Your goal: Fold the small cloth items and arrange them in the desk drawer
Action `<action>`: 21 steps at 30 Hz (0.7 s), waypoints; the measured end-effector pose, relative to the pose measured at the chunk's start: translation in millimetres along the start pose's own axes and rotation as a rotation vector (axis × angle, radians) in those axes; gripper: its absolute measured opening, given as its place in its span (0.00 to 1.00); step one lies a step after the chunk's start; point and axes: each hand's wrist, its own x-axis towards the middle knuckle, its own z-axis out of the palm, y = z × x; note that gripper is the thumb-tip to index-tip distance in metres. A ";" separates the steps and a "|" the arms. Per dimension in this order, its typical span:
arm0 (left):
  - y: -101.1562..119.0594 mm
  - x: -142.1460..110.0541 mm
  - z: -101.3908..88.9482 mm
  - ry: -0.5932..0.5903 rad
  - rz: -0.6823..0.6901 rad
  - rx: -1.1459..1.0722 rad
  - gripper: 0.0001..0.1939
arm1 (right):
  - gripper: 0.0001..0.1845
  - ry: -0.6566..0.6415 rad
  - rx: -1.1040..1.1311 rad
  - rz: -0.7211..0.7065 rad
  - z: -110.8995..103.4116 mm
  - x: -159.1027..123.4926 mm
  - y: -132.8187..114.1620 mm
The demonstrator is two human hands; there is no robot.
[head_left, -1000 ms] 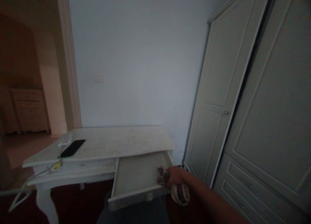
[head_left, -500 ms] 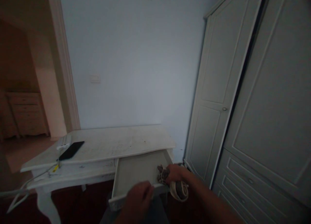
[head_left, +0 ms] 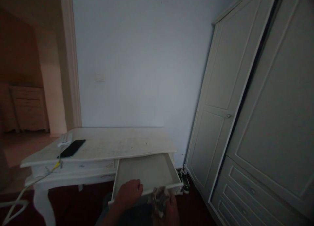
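My right hand [head_left: 172,209] is closed around a crumpled beige and grey cloth [head_left: 160,200], just in front of an open white drawer [head_left: 144,170]. The cloth is bunched up, and its lower part blurs into the dark. My left hand [head_left: 129,191] lies over the drawer's front edge at the left, fingers curled in. Whether it grips the edge or something small is hidden. The drawer is pulled out from the right half of a worn white desk [head_left: 122,142].
On the desk's left side lie a dark phone [head_left: 72,148] and a white power strip [head_left: 65,140], with a cable hanging down the front. Shoes [head_left: 184,181] stand on the floor by the wall. A white wardrobe [head_left: 213,121] rises at the right.
My right hand has carried the cloth from the drawer's right front corner toward me and slightly left. My left hand has shifted left and up a little. The shoes now show.
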 end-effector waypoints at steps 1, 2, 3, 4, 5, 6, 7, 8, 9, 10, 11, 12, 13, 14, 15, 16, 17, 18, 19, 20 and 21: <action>-1.1 1.1 0.1 -0.003 -0.012 -0.005 0.21 | 0.34 0.002 0.007 -0.010 12.5 -6.8 -0.3; -2.4 2.3 0.8 -0.005 -0.022 -0.008 0.22 | 0.33 0.001 0.010 -0.017 20.9 -10.8 0.7; -3.7 3.6 2.0 -0.009 -0.032 -0.012 0.22 | 0.32 0.002 0.013 -0.021 24.6 -11.9 3.6; -4.8 4.8 3.2 -0.014 -0.038 -0.016 0.22 | 0.32 0.002 0.020 -0.022 23.3 -10.5 8.5; -5.5 5.9 4.3 -0.016 -0.039 -0.021 0.21 | 0.32 0.004 0.027 -0.013 17.4 -6.9 15.3; -5.9 6.9 5.0 -0.019 -0.036 -0.026 0.21 | 0.32 0.016 0.031 0.012 7.8 -1.7 23.4; -6.0 7.8 5.4 -0.022 -0.036 -0.031 0.21 | 0.31 0.045 0.030 0.060 -4.2 4.7 31.9; -5.7 8.5 5.3 -0.027 -0.036 -0.035 0.21 | 0.28 0.089 0.025 0.127 -16.9 11.6 39.9; -5.2 9.1 5.0 -0.031 -0.034 -0.039 0.21 | 0.25 0.141 0.017 0.204 -28.9 18.3 46.3; -4.6 9.6 4.5 -0.035 -0.033 -0.042 0.21 | 0.22 0.193 0.012 0.275 -38.5 24.3 50.4; -3.9 10.0 3.9 -0.038 -0.034 -0.044 0.21 | 0.20 0.236 0.009 0.334 -44.7 28.8 51.6; -3.3 10.2 3.3 -0.038 -0.034 -0.045 0.21 | 0.19 0.263 0.009 0.372 -46.6 31.6 49.7; -2.8 10.4 2.8 -0.037 -0.034 -0.045 0.21 | 0.19 0.278 0.010 0.393 -44.2 32.4 44.8; -2.5 10.4 2.4 -0.034 -0.035 -0.045 0.20 | 0.21 0.285 0.013 0.403 -37.9 31.2 37.4; -2.5 10.5 2.2 -0.030 -0.037 -0.046 0.20 | 0.22 0.284 0.018 0.403 -28.8 28.4 28.1; -2.7 10.5 2.1 -0.028 -0.038 -0.047 0.20 | 0.24 0.269 0.028 0.387 -18.2 24.5 17.9; -3.1 10.5 2.2 -0.028 -0.038 -0.049 0.20 | 0.25 0.239 0.044 0.349 -7.8 20.0 7.9; -3.7 10.5 2.4 -0.030 -0.038 -0.051 0.19 | 0.26 0.194 0.063 0.289 1.0 15.8 -1.1; -4.4 10.6 2.6 -0.033 -0.037 -0.053 0.19 | 0.27 0.135 0.081 0.212 6.8 12.6 -8.0; -5.2 10.7 2.9 -0.037 -0.037 -0.055 0.19 | 0.28 0.074 0.092 0.130 8.9 10.8 -12.2; -5.9 10.7 3.3 -0.041 -0.038 -0.056 0.19 | 0.30 0.021 0.091 0.059 7.2 10.7 -13.4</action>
